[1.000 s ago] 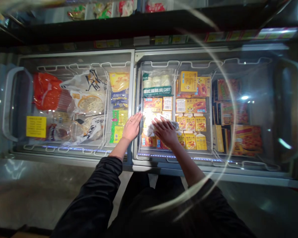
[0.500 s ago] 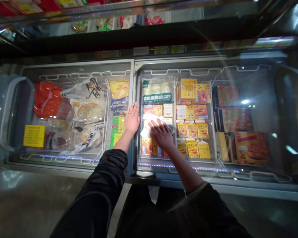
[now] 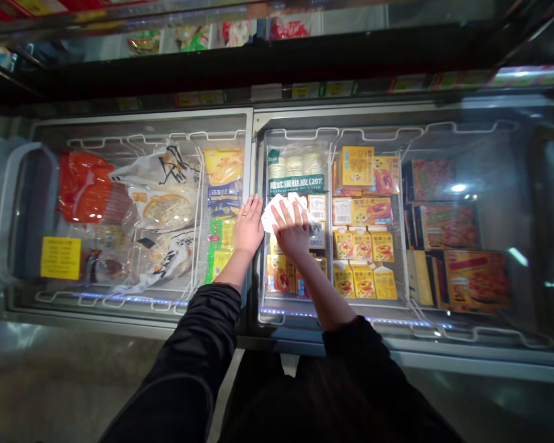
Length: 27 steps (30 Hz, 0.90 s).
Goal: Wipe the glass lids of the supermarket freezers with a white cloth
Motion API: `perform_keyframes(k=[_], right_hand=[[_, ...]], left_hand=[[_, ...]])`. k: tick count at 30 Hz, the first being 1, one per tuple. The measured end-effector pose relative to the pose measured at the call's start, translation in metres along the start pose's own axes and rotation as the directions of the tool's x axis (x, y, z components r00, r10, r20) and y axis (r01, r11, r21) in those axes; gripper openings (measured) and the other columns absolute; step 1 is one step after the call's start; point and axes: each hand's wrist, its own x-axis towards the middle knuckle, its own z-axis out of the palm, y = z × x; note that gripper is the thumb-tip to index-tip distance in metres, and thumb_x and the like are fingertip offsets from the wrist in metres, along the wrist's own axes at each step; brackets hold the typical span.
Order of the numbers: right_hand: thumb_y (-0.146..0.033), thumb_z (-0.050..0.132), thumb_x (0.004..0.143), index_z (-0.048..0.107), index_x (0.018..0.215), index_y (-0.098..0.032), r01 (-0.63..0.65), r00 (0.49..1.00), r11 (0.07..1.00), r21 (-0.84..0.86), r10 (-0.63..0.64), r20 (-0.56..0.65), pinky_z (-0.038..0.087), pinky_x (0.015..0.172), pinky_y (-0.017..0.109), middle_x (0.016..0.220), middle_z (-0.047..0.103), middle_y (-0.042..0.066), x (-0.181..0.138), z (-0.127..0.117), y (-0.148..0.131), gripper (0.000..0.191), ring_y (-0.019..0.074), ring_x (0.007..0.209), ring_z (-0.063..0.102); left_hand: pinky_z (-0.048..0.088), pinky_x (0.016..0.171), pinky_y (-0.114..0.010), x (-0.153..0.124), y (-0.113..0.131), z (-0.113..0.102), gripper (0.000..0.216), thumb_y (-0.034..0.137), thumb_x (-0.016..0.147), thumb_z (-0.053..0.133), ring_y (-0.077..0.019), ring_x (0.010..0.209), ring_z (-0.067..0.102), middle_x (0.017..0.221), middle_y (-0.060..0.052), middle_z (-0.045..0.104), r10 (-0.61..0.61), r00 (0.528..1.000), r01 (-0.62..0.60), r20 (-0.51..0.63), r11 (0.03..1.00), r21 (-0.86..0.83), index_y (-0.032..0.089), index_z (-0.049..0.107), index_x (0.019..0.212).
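My right hand (image 3: 292,232) lies on the glass lid of the right freezer section, fingers a little apart, holding a crumpled white wiping cloth (image 3: 269,216) against the glass. Part of the cloth is hidden under the fingers. Beside it, my left hand (image 3: 249,229) rests flat on the lid near the middle frame, fingers stretched out and nothing in it. Below the glass near the cloth are a bag of tart shells (image 3: 296,175) and yellow boxes (image 3: 277,274).
Left of my hands, under the other lid, lie bagged foods (image 3: 166,197) and a red bag (image 3: 84,184). A yellow notice (image 3: 61,258) and a curved handle (image 3: 4,209) are at the left. Flat pizza boxes (image 3: 475,280) lie right. A shelf edge (image 3: 166,61) runs behind.
My right hand has slid the cloth a little up and to the left over the glass, closer to my left hand. The left hand stays near the middle frame. The view has shifted slightly.
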Motion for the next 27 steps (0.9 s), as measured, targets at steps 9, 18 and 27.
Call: perform_keyframes(k=[9, 18, 27], right_hand=[[-0.037, 0.041, 0.116, 0.055, 0.165, -0.032, 0.046, 0.998, 0.999, 0.020, -0.047, 0.052, 0.039, 0.131, 0.051, 0.171, 0.052, 0.000, -0.038, -0.032, 0.043, 0.051, 0.0312, 0.162, 0.044], [-0.034, 0.037, 0.118, 0.046, 0.170, -0.026, -0.009, 0.997, 0.999, -0.043, 0.012, 0.076, 0.027, 0.136, 0.062, 0.179, 0.036, 0.001, 0.059, -0.020, 0.028, 0.054, 0.0349, 0.168, 0.031], [-0.039, 0.047, 0.115, 0.052, 0.166, -0.034, 0.066, 0.989, 0.998, 0.006, -0.066, 0.130, 0.037, 0.133, 0.054, 0.174, 0.047, -0.002, -0.016, -0.043, 0.058, 0.052, 0.0295, 0.163, 0.040]], left_hand=[[0.028, 0.142, -0.051, -0.002, 0.001, -0.004, 0.081, 0.001, 0.094, 0.046, -0.0251, 0.168, 0.030, 0.176, -0.008, 0.043, 0.006, 1.000, -0.007, 0.030, 1.000, 0.006, 0.020, 0.041, 0.172], [0.030, 0.141, -0.049, -0.002, 0.000, -0.004, 0.085, -0.001, 0.093, 0.044, -0.0227, 0.167, 0.032, 0.175, -0.004, 0.045, 0.008, 1.000, -0.009, 0.015, 1.000, 0.025, 0.027, 0.041, 0.173], [0.028, 0.141, -0.050, -0.002, -0.001, -0.005, 0.086, 0.000, 0.092, 0.044, -0.0238, 0.168, 0.030, 0.176, -0.004, 0.042, -0.008, 0.999, 0.009, 0.039, 1.000, -0.020, 0.027, 0.037, 0.174]])
